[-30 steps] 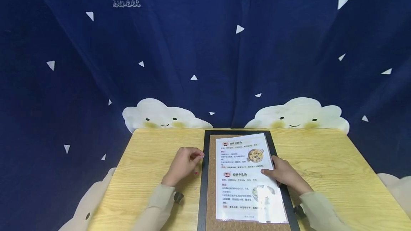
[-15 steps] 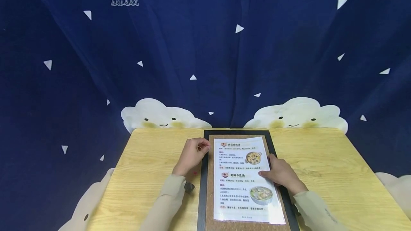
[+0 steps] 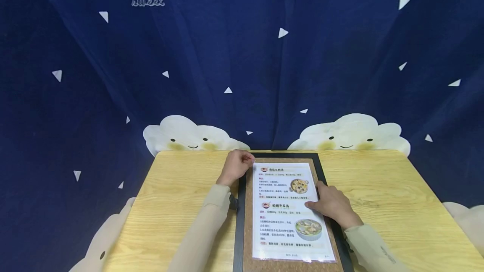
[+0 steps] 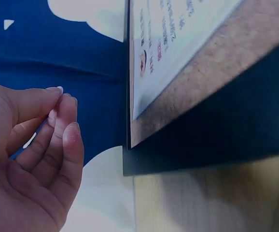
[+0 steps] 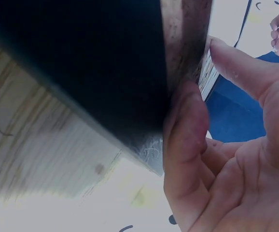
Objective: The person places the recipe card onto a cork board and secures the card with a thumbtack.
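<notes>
A printed recipe sheet [image 3: 280,234] with two pictures of soup bowls lies on a cork board [image 3: 248,238] with a black frame. My left hand [image 3: 235,166] is at the sheet's upper left corner. Its thumb and forefinger pinch a tiny pale thing [image 4: 59,90], mostly hidden by the fingertips; I cannot tell its kind. My right hand [image 3: 335,205] grips the board's right side, with the thumb lying over the sheet. In the right wrist view the forefinger [image 5: 185,125] lies against the dark frame [image 5: 105,63] and the thumb [image 5: 236,67] reaches the sheet's edge.
The board rests on a light wooden table [image 3: 181,188], whose far edge meets a dark blue curtain [image 3: 211,53]. White smiling clouds [image 3: 189,135] are printed along the curtain's lower part.
My left hand has moved up and to the right, from beside the frame to the sheet's top left corner. The sheet has straightened on the board; my right hand stays nearly in place.
</notes>
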Demonstrator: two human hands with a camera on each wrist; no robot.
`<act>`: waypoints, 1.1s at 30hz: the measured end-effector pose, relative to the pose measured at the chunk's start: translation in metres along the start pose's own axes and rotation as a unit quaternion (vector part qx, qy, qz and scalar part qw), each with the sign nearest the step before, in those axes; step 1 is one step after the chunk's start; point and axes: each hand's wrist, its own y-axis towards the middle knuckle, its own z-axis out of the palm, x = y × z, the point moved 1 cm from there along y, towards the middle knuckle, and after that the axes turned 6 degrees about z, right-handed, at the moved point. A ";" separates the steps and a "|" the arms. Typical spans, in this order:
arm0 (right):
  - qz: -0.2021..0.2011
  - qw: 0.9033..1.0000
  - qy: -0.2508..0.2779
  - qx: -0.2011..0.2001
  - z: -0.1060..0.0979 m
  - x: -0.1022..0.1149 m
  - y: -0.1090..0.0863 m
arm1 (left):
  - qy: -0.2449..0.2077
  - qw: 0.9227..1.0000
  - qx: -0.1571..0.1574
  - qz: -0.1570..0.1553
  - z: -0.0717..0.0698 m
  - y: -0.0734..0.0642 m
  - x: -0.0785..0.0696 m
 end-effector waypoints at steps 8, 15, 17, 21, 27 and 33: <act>-0.009 1.000 0.006 -0.009 -0.002 -0.004 -0.003 | -0.005 1.000 0.009 -0.027 0.015 0.016 0.002; -0.014 0.999 0.020 -0.029 -0.002 -0.019 0.001 | 0.015 0.997 0.048 -0.049 0.017 0.023 0.008; -0.027 0.999 0.029 -0.033 -0.001 -0.024 0.002 | 0.009 0.996 0.060 -0.058 0.017 0.025 0.010; -0.048 0.997 0.053 -0.028 0.000 -0.030 0.002 | 0.003 0.994 0.073 -0.079 0.021 0.030 0.015; -0.053 0.996 0.066 -0.019 0.004 -0.034 0.005 | 0.029 0.991 0.082 -0.098 0.028 0.038 0.017; -0.053 0.997 0.060 -0.015 0.003 -0.037 0.007 | 0.050 0.989 0.091 -0.101 0.032 0.040 0.017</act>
